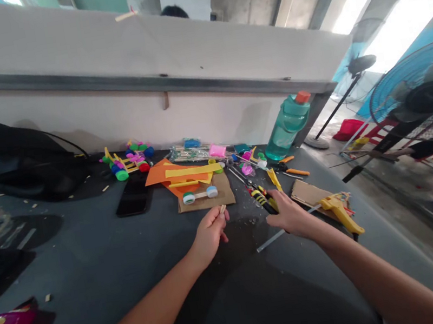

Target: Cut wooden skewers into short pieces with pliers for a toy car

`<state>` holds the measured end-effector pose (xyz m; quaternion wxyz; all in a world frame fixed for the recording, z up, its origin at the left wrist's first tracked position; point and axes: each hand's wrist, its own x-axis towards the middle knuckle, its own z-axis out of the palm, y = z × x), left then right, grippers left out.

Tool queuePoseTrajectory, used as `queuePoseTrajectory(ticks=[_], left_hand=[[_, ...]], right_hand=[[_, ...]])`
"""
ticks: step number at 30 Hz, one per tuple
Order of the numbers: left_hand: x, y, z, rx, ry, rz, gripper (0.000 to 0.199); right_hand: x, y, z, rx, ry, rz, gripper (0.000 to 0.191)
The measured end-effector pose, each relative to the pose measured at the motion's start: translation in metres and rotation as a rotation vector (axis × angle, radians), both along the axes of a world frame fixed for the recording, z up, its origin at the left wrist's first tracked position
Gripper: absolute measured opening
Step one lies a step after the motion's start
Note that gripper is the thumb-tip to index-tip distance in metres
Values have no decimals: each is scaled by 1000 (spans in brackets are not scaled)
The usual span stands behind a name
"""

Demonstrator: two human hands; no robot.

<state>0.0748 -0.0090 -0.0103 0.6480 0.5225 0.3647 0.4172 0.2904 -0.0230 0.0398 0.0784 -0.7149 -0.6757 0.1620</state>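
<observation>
In the head camera view, the left hand (209,234) and right hand (291,216) sit apart at 6 o'clock on the dark tabletop (90,247), a narrow gap between them. The left hand pinches a short wooden stick (222,209) in its fingertips. The right hand curls above a translucent glue stick (272,239), which runs beneath it towards a yellow hot glue gun (340,214) at 4 o'clock; whether it grips the stick, I cannot tell. The gun rests on a cardboard offcut (307,194).

At 12 o'clock, a white axle with bottle-cap wheels (200,194) lies on a cardboard sheet (224,196), still without a body. Orange paper (159,176) and yellow paper strips (193,170) lie just beyond it. At 11 o'clock stands a finished-looking stick-framed toy car (126,162) with bottle-cap wheels. Black-and-yellow-handled pliers (262,199) lie at 1 o'clock, and a green water bottle (287,128) stands at 2 o'clock.
</observation>
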Motion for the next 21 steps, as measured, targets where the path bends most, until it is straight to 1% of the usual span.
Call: queuePoseTrajectory(ticks=[2,4,7,9,12,14,17,21], left_hand=[[-1,-1,5,-11,-24,6,24],[-1,-4,10,28,-3,6,25],[-2,-9,17,145,113,-17,27],[-3,-12,20,198,198,-25,28],[-5,-12,22,237,290,2,31],[-7,-12,23,270,315,29,32],[-9,-12,24,308,327,57,30],[-11,-12,23,293,276,61,30]], right_hand=[[8,-19,3,-22,160,43,62],[10,-38,1,-10,264,76,56],[8,-61,-5,-10,364,110,43],[7,-70,-8,-6,384,136,41],[7,-77,-10,20,370,174,45],[7,-78,-9,30,359,186,47],[5,-79,-10,39,353,209,50],[3,-80,-14,61,354,228,52]])
